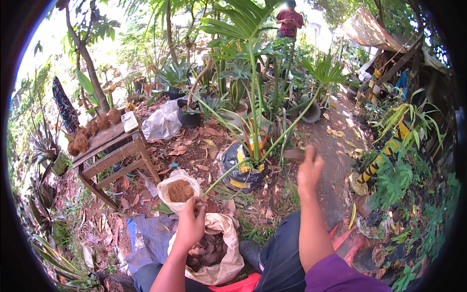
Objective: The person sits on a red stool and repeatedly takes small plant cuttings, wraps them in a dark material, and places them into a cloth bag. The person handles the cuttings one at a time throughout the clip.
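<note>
My left hand [191, 225] is closed, fingertips pinched at the lower end of a long green leaf stalk [228, 173]. That stalk slants down from a tall potted plant with split leaves. Its black pot [237, 168], marked yellow and white, stands on the ground ahead. Raised to the right of the plant, my right hand [310, 171] grips a flat, brownish, blade-like thing [294, 154], too blurred to name surely. Under my left hand an open whitish sack [232, 253] holds dark clumps. Just beyond it sits a smaller white sack [168, 197] of brown, crumbly material.
A wooden bench [109, 165] at left carries several brown fibrous balls [91, 128]. Blue sheeting [151, 236] lies left of the sacks. Farther back, a person [289, 22] in a dark red shirt stands among plants. A yellow-and-black striped post [384, 153] leans at right.
</note>
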